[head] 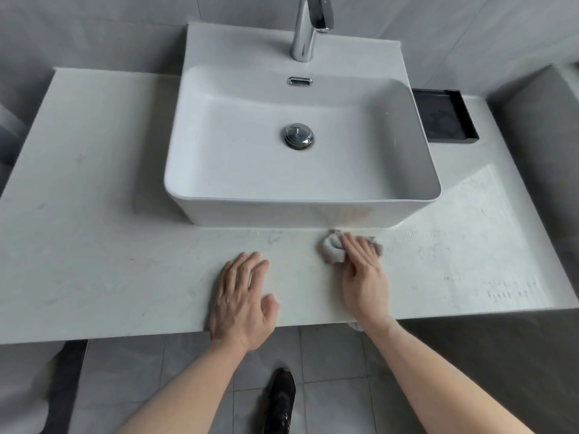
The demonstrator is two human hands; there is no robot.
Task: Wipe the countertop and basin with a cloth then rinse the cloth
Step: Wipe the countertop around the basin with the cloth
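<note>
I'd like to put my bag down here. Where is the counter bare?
The widest bare patch is the counter left of the basin. Another lies at the right, nearer than the black tray. The front strip is crowded: left hand flat on it, right hand pressing the cloth.

The right hand (pixel 363 270) lies flat over most of a grey cloth (pixel 331 250), so only crumpled edges show at the fingertips and the cloth's full shape cannot be told. The chrome tap (pixel 308 26) is cut off by the top edge. The white basin (pixel 300 211) hides the countertop (pixel 94 214) beneath it and the left end of a black tray (pixel 445 119), whose dark contents are too dim to make out. A black shoe (pixel 279 399) is cut by the bottom edge, as are both forearms.
</note>
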